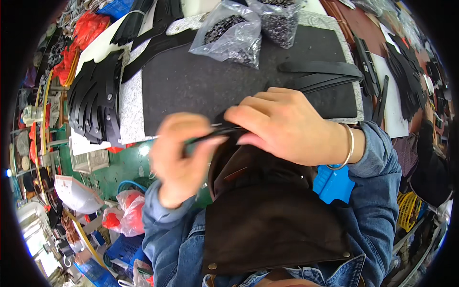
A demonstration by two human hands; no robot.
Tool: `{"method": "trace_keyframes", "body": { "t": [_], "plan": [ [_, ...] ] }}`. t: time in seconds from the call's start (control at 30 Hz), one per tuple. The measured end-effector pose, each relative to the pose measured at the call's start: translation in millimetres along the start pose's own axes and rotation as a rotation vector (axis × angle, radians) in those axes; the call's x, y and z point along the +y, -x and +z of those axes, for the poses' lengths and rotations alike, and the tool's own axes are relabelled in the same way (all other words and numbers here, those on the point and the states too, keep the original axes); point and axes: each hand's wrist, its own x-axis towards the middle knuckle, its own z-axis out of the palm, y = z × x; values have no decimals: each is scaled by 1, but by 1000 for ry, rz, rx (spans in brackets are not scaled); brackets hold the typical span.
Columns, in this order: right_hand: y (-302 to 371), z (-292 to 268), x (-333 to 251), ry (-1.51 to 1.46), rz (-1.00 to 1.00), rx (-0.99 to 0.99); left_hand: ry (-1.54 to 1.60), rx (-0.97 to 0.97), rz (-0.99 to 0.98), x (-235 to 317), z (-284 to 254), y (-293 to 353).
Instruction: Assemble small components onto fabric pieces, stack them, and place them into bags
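Note:
In front of my brown apron (272, 225), both hands come together at the near edge of a black work mat (201, 81). My left hand (179, 153) is smeared by motion, but its fingers are closed round a narrow black strip (221, 132). My right hand (282, 122), with a bangle at the wrist, is closed with thumb and fingers pinched at the strip's other end. The fingers hide most of that end. Beyond my right hand, several black straps (318, 71) lie fanned on the mat.
Clear plastic bags of small dark parts (232, 36) lie at the mat's far side. Black straps with metal snaps (95, 103) are heaped at the left, and more black strips (404, 71) lie at the right. A blue plastic object (334, 184) is below my right forearm.

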Motion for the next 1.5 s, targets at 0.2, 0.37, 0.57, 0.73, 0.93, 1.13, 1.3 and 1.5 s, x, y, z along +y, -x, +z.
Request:
{"method": "trace_keyframes", "body": {
  "t": [0.2, 0.37, 0.57, 0.73, 0.93, 1.13, 1.3, 1.5],
  "plan": [
    [4, -28, 28, 29, 12, -18, -611, 162, -84, -6, -50, -4],
    [-36, -21, 23, -169, -124, -132, -514, -206, 61, 16, 0, -27],
    [-69, -53, 132, 529, 341, -100, -412, -272, -228, 7, -7, -16],
    [-65, -39, 198, 562, 178, -108, -323, -309, -288, 5, 1, -14],
    [-63, -49, 184, 527, 298, 24, -249, -340, -424, 1, 1, -17],
    [-53, -42, 189, 567, 339, 22, -200, -304, -441, -3, 3, -19],
    [-58, -40, 183, 540, 252, -84, -183, -392, -433, 10, 2, -14],
    [-57, -46, 192, 476, 255, 79, -84, -434, -498, 19, 3, -7]
  ]
}}
